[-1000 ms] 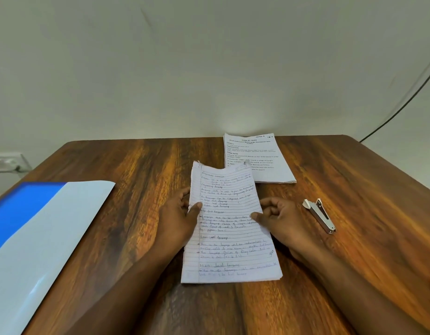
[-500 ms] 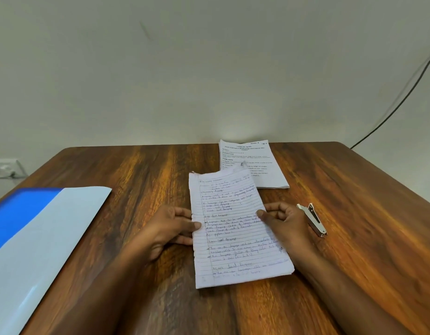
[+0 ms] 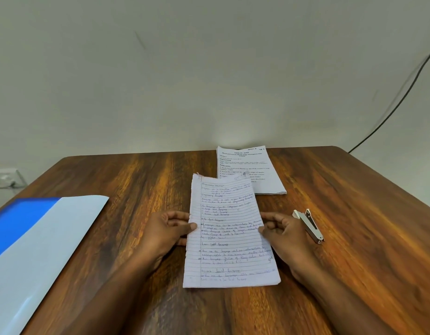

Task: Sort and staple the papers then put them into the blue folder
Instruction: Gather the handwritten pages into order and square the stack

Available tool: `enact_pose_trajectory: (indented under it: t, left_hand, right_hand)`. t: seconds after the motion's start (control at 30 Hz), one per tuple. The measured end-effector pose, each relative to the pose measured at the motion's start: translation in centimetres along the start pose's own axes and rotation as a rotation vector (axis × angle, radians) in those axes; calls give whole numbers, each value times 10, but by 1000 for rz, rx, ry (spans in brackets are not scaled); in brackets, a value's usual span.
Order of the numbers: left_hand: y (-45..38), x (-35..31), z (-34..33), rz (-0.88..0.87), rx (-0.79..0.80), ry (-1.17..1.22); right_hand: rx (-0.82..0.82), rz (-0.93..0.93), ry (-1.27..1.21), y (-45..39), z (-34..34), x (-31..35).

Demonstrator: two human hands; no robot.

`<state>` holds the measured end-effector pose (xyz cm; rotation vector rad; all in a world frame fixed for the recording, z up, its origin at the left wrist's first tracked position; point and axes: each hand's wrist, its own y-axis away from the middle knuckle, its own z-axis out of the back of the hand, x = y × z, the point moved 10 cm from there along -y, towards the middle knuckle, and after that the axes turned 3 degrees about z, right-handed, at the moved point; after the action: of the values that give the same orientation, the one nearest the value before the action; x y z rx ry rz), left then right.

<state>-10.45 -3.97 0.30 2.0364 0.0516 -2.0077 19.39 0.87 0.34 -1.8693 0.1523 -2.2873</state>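
- Head view: bench [image 3: 354, 213] is dark, glossy wood with strong orange-brown grain and rounded far corners.
- Handwritten papers [image 3: 229, 230]: thin stack of white ruled sheets with blue ink script, lying flat at bench centre; far left corner slightly curled.
- Left hand [image 3: 169, 229]: at the stack's left edge, thumb tip on the top sheet, other fingers curled toward the edge, pinching it.
- Right hand [image 3: 285, 229]: mirrors it at the right edge, thumb on the paper, fingers curled, gripping the stack.
- Both forearms reach in from the near edge and converge on the stack.
- Printed papers [image 3: 250, 170]: second white stack, typed text, behind the first; the handwritten stack's far corner overlaps it.
- Stapler [image 3: 309, 226]: small, metal, slim, white end cap, on the bench just right of the right hand.
- Blue folder [image 3: 27, 240]: smooth, glossy, at the left edge, well apart from the papers; pale sheet-like face over a bright blue part.
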Motion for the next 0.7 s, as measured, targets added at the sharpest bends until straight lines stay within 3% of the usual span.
enact_pose_trajectory:
  t: [0.3, 0.4, 0.7]
  left_hand:
    - [-11, -5, -8, -86, -16, -42]
    - [-35, -13, -23, -140, 17, -121]
    - [-141, -40, -68, -209, -127, -146]
  right_hand:
    - [-83, -118, -43, -15, 12, -8]
    - [-182, -131, -31, -41, 33, -4]
    - [-309, -184, -28, -149, 52, -16]
